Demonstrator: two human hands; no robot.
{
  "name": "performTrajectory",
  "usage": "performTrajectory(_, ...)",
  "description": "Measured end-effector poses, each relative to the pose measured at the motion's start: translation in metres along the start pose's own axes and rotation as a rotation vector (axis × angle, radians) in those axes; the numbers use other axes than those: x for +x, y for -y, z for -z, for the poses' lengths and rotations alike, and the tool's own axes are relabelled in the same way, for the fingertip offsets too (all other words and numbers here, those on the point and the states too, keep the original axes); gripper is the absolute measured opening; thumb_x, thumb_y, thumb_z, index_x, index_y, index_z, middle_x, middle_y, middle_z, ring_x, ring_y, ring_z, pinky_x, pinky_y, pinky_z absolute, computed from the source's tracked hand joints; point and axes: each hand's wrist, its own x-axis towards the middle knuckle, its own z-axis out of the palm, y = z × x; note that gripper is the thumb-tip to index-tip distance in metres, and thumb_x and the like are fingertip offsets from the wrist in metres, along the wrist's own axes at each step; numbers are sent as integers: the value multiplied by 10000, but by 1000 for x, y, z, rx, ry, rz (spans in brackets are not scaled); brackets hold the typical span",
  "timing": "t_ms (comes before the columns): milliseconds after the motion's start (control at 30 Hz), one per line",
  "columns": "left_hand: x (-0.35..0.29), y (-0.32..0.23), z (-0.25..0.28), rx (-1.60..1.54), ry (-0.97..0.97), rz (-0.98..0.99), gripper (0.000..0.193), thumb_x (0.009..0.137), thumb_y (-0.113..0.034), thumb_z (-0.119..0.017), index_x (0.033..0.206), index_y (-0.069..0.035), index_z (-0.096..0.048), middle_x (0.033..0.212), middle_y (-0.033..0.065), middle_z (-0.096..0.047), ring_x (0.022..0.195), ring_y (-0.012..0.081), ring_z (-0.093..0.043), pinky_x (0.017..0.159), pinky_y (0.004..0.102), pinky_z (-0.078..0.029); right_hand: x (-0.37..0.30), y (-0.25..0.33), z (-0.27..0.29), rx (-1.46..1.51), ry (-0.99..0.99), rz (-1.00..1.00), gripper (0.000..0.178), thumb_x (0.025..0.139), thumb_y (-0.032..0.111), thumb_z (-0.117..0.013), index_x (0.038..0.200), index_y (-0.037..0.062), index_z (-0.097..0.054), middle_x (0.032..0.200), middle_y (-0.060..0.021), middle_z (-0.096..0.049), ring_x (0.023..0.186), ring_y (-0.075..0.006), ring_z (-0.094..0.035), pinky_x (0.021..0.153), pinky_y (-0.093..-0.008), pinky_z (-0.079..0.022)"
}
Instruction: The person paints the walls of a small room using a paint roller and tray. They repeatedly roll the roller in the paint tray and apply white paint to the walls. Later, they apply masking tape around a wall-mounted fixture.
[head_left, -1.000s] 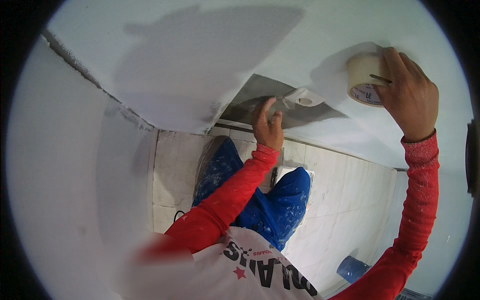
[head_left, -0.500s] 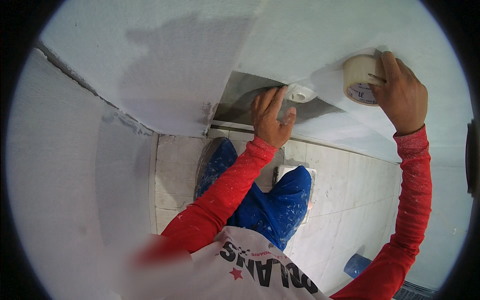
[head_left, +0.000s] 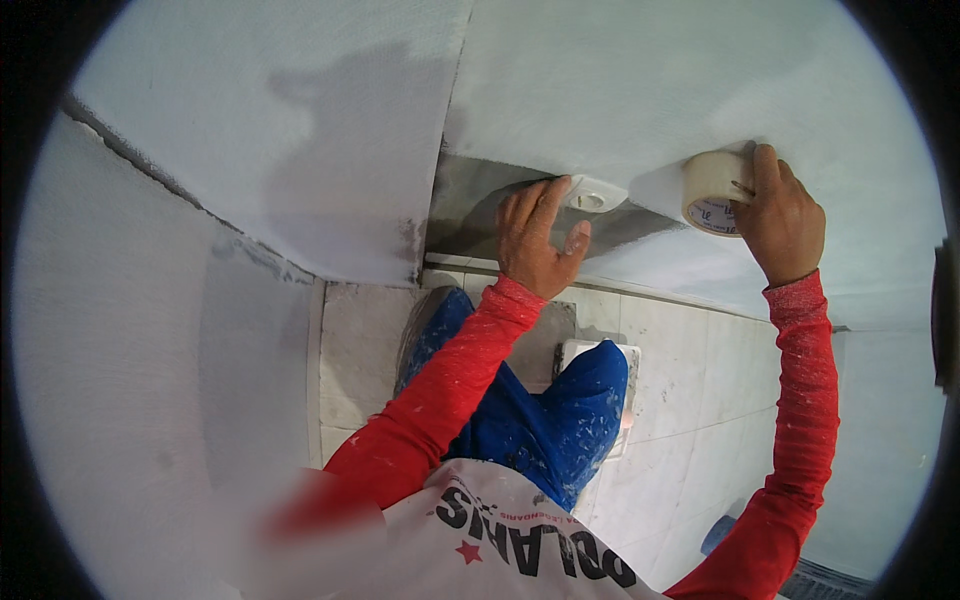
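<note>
A white socket (head_left: 594, 195) with a round centre sits on a bare grey patch (head_left: 470, 200) low on the pale wall. Against its left edge rest the fingertips of my left hand (head_left: 540, 235), fingers stretched out and thumb apart. To the right, my right hand (head_left: 785, 225) grips a wide roll of clear packing tape (head_left: 712, 190) close to the wall. A thin dark sliver shows between that hand's fingers and the roll; its kind I cannot make out. Whether a strip of clear tape spans from roll to socket is too faint to tell.
My knees in paint-spattered blue trousers (head_left: 540, 430) are bent below the socket. A white tray-like thing (head_left: 630, 365) lies on the tiled floor (head_left: 690, 370) by my right knee. Farther right is a blue object (head_left: 716, 533), partly behind my sleeve. Another wall (head_left: 140, 330) rises at the left.
My right hand and the tape roll have come slightly down and to the left, nearer the socket. My left hand stays at the socket's edge. The whole view has shifted a little.
</note>
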Motion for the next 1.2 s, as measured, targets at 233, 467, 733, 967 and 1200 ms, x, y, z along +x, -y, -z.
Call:
performTrajectory(233,4,-2,5,72,59,-14,542,793,-278,-676,1270,-62,-537,1174,146,-589,1073,319,-542,953,457,-371,-22,0,-26,32,-17,-85,420,694,169,-735,1037,135,-495,811,-69,-635,720,-253,-676,518,-371,-538)
performTrajectory(467,5,-2,7,116,85,-67,557,787,-279,-681,1273,-51,-534,1165,144,-584,1050,304,-535,933,459,-366,-44,3,-47,101,-19,-162,408,696,159,-736,1021,130,-490,815,-71,-637,692,-258,-671,507,-371,-528)
performTrajectory(733,12,-6,13,163,132,-103,535,789,-269,-685,1258,-51,-550,1142,157,-597,1026,313,-552,932,457,-388,-53,11,-54,128,-5,-185,384,694,124,-726,987,115,-480,787,-69,-628,657,-258,-659,483,-364,-504)
performTrajectory(967,21,-6,17,223,162,-192,519,796,-340,-684,1201,-34,-575,1050,125,-609,952,285,-548,865,437,-412,-59,15,-64,134,103,-214,301,781,195,-660,1004,118,-472,767,-88,-632,638,-278,-668,471,-394,-510)
performTrajectory(1200,32,-12,17,329,196,-246,515,834,-453,-645,1116,-26,-591,892,109,-604,822,275,-571,746,433,-444,-62,16,-67,143,52,-224,374,712,148,-727,979,112,-468,759,-80,-630,626,-269,-658,468,-367,-501)
